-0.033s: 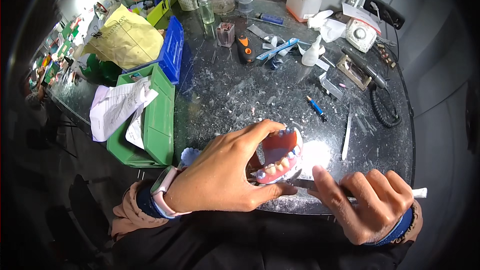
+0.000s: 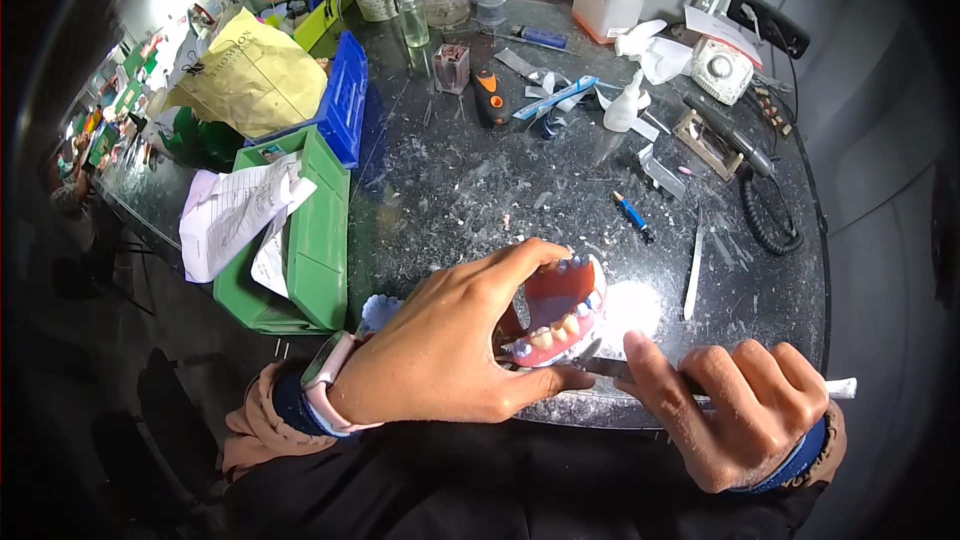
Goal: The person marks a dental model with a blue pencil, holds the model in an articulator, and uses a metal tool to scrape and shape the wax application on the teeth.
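Note:
My left hand (image 2: 430,340) is wrapped around a dental model (image 2: 565,325) with pink wax and a row of cream and bluish teeth, tilted so its inner side shows. In my closed right hand (image 2: 745,405) lies a knife (image 2: 605,364) with a dark metal blade. Its whitish handle end sticks out past the fingers on the right. The blade tip meets or nearly meets the lower rim of the model, close to my left thumb. A pale blue cast piece (image 2: 380,312) sits behind my left wrist, partly hidden.
A green bin (image 2: 325,240) with papers and a blue bin (image 2: 350,100) with a yellow bag stand left. Farther back are a spray bottle (image 2: 412,15), an orange-black tool (image 2: 491,98) and a white dropper bottle (image 2: 622,108). A thin spatula (image 2: 693,265) and a corded handpiece (image 2: 730,135) lie right.

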Available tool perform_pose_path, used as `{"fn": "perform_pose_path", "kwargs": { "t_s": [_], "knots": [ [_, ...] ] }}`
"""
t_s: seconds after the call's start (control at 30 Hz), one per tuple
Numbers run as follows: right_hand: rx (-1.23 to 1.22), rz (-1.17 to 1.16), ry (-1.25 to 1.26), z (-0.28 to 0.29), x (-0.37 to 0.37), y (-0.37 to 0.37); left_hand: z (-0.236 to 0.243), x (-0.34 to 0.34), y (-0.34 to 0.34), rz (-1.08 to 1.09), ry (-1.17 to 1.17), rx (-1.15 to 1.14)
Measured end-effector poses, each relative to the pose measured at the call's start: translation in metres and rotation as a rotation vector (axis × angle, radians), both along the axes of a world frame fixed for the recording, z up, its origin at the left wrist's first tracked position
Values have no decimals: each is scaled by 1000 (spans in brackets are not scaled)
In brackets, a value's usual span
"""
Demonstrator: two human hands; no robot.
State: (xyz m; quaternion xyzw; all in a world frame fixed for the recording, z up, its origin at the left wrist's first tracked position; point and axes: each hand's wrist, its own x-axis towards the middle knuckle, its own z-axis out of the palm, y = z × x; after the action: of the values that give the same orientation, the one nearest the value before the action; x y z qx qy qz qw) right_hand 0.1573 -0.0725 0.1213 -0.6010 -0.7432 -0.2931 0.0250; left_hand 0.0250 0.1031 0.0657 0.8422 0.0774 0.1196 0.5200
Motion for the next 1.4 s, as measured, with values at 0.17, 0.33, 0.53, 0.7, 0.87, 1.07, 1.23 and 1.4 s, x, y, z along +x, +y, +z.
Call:
{"fn": "perform_pose_path", "kwargs": {
  "t_s": [0.17, 0.33, 0.53, 0.7, 0.87, 1.07, 1.23, 1.4],
  "knots": [
    [61, 35, -45, 0, -3, 5, 1, 0, 0, 9, 5, 18],
    [65, -9, -16, -5, -9, 5, 3, 0, -3, 21, 36, 7],
    [-7, 62, 13, -22, -1, 3, 0, -5, -3, 65, 18, 40],
    [-108, 1, 156, -16, -3, -1, -1, -4, -2, 54, 3, 20],
    [-35, -48, 21, -5, -10, 4, -7, -6, 2, 52, -7, -7],
    [-50, -118, -79, 10, -14, 2, 3, 0, -1, 4, 16, -45],
    [-17, -23, -90, 9, -6, 13, 1, -2, -1, 57, 18, -25],
    [-46, 7, -10, -6, 0, 6, 4, 0, -3, 53, 45, -29]
  ]
}}
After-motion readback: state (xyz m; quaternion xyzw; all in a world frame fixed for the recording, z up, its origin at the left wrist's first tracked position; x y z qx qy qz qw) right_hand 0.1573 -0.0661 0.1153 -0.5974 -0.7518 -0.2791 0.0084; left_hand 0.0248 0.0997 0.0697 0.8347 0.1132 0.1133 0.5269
